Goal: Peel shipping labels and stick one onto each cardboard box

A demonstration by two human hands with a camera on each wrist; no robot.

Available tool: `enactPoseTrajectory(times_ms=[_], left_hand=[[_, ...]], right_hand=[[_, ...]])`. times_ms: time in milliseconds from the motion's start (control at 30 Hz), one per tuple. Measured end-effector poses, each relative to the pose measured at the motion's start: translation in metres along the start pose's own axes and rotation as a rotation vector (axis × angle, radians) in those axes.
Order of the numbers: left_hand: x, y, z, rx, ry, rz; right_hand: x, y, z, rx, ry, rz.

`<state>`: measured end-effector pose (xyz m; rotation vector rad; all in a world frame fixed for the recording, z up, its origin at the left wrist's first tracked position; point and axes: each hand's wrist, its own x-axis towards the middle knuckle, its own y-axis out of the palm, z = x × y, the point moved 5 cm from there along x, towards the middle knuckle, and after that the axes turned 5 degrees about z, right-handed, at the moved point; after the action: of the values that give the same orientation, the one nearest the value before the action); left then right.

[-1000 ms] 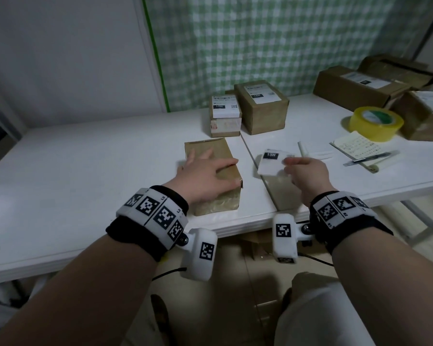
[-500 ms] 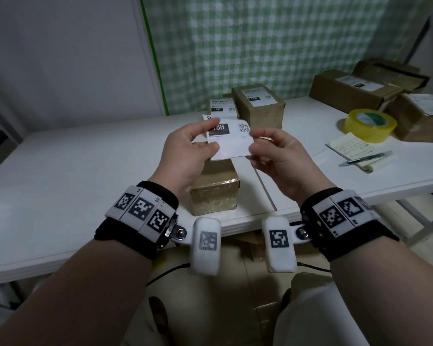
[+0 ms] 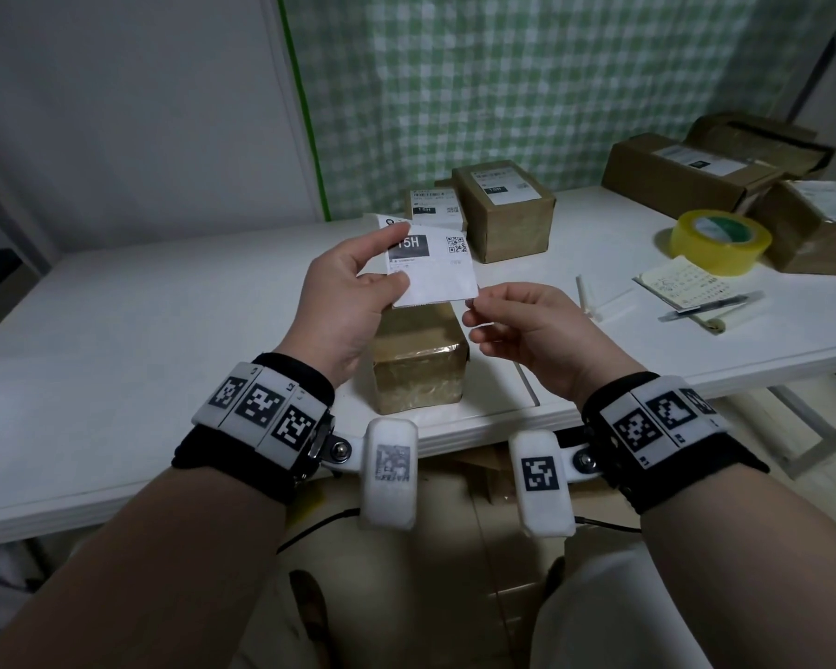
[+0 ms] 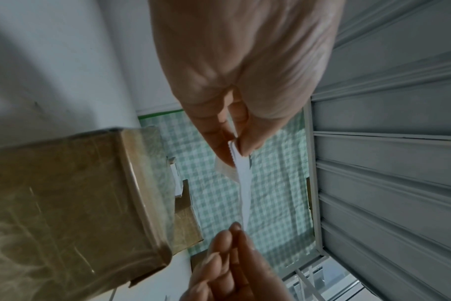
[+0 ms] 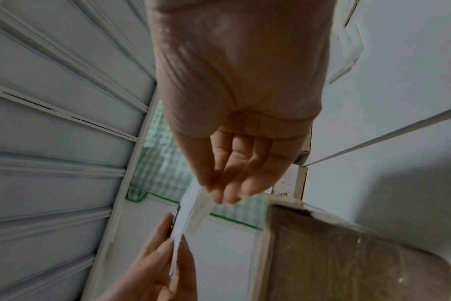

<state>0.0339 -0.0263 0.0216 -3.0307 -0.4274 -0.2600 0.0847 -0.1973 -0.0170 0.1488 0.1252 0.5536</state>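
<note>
A: Hiding much of the unlabelled box (image 3: 418, 364)'s top – the label (image 3: 433, 268) held above it. Small print unreadable, only "15H" clear.

B: Grips?

A: Left hand (image 3: 341, 301) pinches label's left edge, thumb over fingers. Right hand (image 3: 527, 325) w/ loosely curled fingers at its lower right corner; whether it's pinching, can't tell. Box sits on white surface (image 3: 117, 340), near front edge.

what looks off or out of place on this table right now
Little stands out. The tape-wrapped box nearest the table edge has no label, unlike the two boxes behind it. The label is in the air: the left hand pinches it, and the right hand fingers work its lower corner.
</note>
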Motion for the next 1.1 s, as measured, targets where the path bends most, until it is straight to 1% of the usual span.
enactPoseTrajectory(times_ms=[233,400,433,467,533,567,633,667,767,1100], left_hand=[[0.0,0.0,0.004,-0.004,-0.005,-0.005],[-0.001,-0.001,0.003,0.06,-0.038,-0.036],[-0.001,-0.001,0.003,0.111,-0.037,-0.035],[-0.001,0.0,0.001,0.22,-0.017,-0.029],[-0.002,0.004,-0.009,0.498,0.071,0.0],[-0.003,0.009,-0.013,0.564,0.111,0.035],[-0.007,0.02,-0.019,0.59,0.138,0.132],[-0.008,0.025,-0.022,0.614,0.15,0.157],[-0.008,0.028,-0.025,0.705,0.181,0.135],[-0.009,0.025,-0.025,0.734,0.157,0.136]], right_hand=[[0.0,0.001,0.002,0.031,-0.011,-0.002],[-0.001,0.004,0.005,0.035,-0.042,-0.003],[-0.001,0.004,0.006,0.032,-0.051,-0.007],[-0.001,0.005,0.007,0.025,-0.059,-0.012],[-0.001,0.007,0.01,-0.012,-0.078,-0.019],[-0.001,0.009,0.011,-0.04,-0.089,-0.022],[-0.002,0.012,0.014,-0.105,-0.117,-0.034],[-0.002,0.014,0.016,-0.134,-0.133,-0.04],[-0.003,0.018,0.02,-0.177,-0.171,-0.051],[-0.005,0.022,0.024,-0.204,-0.176,-0.074]])
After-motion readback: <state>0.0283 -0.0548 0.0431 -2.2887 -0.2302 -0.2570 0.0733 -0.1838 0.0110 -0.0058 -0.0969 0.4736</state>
